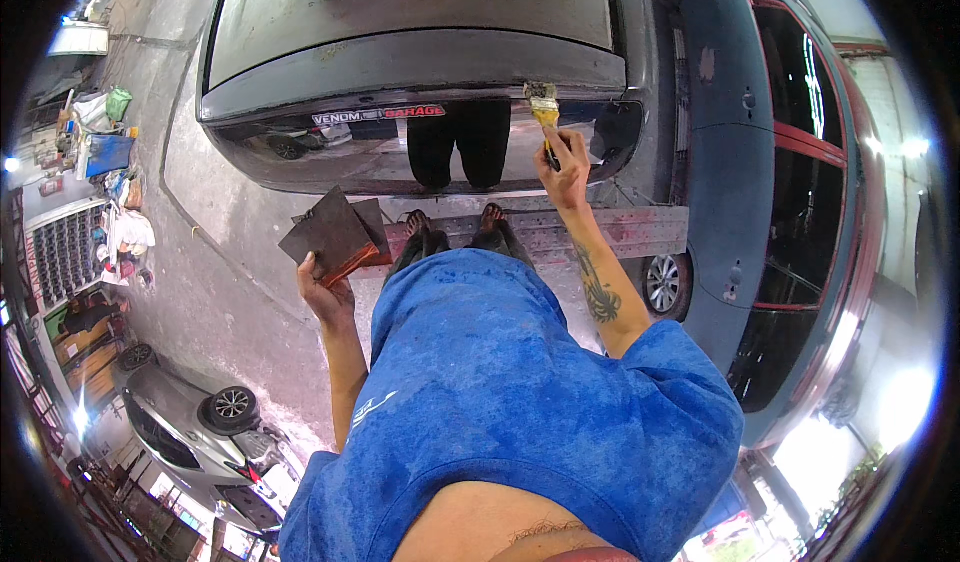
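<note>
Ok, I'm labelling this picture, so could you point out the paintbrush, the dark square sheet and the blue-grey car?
Paintbrush (546, 115): head view, on its yellow section.
Dark square sheet (330, 225): head view, on its flat face.
Blue-grey car (732, 187): head view, on its side panel.

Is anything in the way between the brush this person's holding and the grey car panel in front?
Nothing visible. The brush in the right hand overlaps the grey car panel near its edge; contact is unclear. The left hand, holding dark sheets, is off to the left.

Silver car (185, 412) stands left, blue-grey car (728, 202) right.
</note>
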`<state>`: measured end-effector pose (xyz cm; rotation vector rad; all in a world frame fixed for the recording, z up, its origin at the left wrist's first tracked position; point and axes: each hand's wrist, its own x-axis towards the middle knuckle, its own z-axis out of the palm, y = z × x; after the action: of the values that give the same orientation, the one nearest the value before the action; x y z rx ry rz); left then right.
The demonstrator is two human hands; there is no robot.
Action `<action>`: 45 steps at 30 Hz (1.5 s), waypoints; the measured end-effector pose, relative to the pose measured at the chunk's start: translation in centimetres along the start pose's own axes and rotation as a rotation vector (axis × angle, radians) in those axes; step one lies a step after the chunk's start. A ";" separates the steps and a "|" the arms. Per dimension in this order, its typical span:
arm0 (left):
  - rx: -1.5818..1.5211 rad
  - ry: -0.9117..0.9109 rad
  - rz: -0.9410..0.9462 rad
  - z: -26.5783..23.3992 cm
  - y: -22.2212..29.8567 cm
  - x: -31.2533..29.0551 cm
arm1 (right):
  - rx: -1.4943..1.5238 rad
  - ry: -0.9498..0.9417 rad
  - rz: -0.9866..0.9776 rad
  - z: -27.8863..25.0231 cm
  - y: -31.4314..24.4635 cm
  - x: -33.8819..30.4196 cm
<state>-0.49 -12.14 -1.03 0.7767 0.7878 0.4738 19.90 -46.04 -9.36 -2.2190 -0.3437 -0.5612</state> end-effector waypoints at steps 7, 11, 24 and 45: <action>-0.016 0.003 -0.015 0.0 -0.4 0.1 | 0.019 -0.037 -0.007 0.2 -0.5 -0.2; -0.025 -0.005 -0.002 -0.2 -0.5 0.1 | 0.034 0.052 -0.052 0.5 -0.7 -0.3; -0.033 -0.022 -0.010 -0.2 -0.6 -0.4 | 0.036 0.050 -0.006 -0.9 0.4 0.3; -0.032 -0.009 -0.013 -0.5 -0.9 -0.5 | -0.054 0.060 0.019 -3.6 4.0 0.7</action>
<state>-1.14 -12.78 -1.71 0.7430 0.7751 0.4698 21.15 -51.32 -9.54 -2.2496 -0.2790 -0.6325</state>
